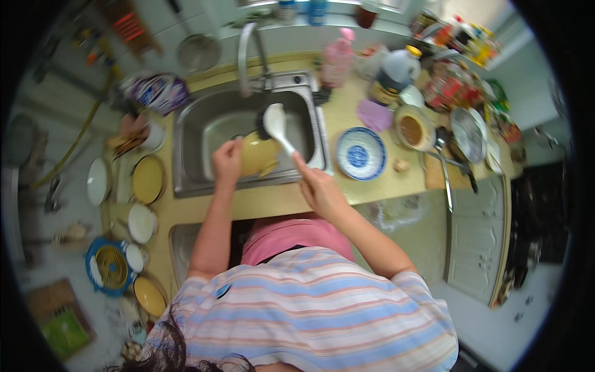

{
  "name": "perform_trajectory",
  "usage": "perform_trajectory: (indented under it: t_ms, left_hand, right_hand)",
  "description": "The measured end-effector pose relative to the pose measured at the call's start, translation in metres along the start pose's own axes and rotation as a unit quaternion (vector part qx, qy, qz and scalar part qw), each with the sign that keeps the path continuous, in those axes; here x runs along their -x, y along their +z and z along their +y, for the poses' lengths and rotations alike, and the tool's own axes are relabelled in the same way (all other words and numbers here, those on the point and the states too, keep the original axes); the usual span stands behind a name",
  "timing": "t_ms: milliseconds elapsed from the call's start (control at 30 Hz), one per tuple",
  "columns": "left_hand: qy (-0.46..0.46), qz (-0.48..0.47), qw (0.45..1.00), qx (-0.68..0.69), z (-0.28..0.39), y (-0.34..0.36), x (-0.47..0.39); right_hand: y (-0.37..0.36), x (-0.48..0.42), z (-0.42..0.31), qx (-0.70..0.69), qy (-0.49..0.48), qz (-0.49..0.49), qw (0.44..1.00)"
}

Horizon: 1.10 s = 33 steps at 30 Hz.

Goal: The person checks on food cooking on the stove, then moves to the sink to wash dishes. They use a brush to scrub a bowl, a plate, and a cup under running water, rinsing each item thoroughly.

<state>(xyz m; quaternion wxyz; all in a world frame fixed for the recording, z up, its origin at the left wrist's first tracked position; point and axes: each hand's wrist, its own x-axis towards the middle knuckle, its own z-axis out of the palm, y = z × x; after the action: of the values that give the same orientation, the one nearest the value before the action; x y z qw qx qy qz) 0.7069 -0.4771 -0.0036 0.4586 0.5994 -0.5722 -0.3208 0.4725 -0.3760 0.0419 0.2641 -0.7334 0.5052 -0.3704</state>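
Over the front of the stainless steel sink (197, 125), my left hand (228, 162) grips the left side of a glossy yellow object (256, 152). Its exact kind is blurred; a short piece juts from its lower right. My right hand (321, 189) holds the white handle of a scrub brush (277, 124), index finger stretched along it. The brush head has dark bristles and lies at the upper right of the yellow object; whether they touch is hard to tell. Behind both hands rises the curved faucet (245, 56).
Right of the sink sit a blue-and-white bowl (361, 153), a purple cloth (374, 115), a pink pump bottle (337, 60) and a large yellow-capped jug (396, 74). Yellow bowls (148, 179), a white bowl (141, 223) and a blue basket (111, 267) stand on the left counter.
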Motion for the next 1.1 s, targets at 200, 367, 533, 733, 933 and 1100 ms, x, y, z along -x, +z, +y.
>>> perform_trajectory:
  t_ms: [200,367,533,733,933,1100]
  left_hand:
    - [-0.161,0.007,0.939,0.304,0.014,-0.007,0.016]
    - [-0.262,0.009,0.808,0.528,0.002,-0.006,0.017]
    - [-0.301,0.125,0.714,0.62,0.008,0.009,0.012]
    - [-0.296,0.121,0.744,0.586,-0.005,0.024,0.009]
    - [-0.221,-0.015,0.886,0.407,-0.014,0.036,0.014]
    - [-0.108,-0.04,0.971,0.21,-0.009,0.041,0.018]
  right_hand:
    - [0.005,-0.015,0.033,0.004,0.134,-0.012,0.991]
    - [0.008,-0.008,0.037,-0.085,0.258,-0.034,0.962]
    - [0.027,0.019,0.041,-0.065,0.214,-0.062,0.973]
    - [0.027,0.034,0.02,0.009,0.101,-0.11,0.989]
    - [0.027,0.007,-0.008,0.129,0.063,-0.11,0.984]
    - [0.014,-0.011,-0.003,0.153,0.039,-0.108,0.981]
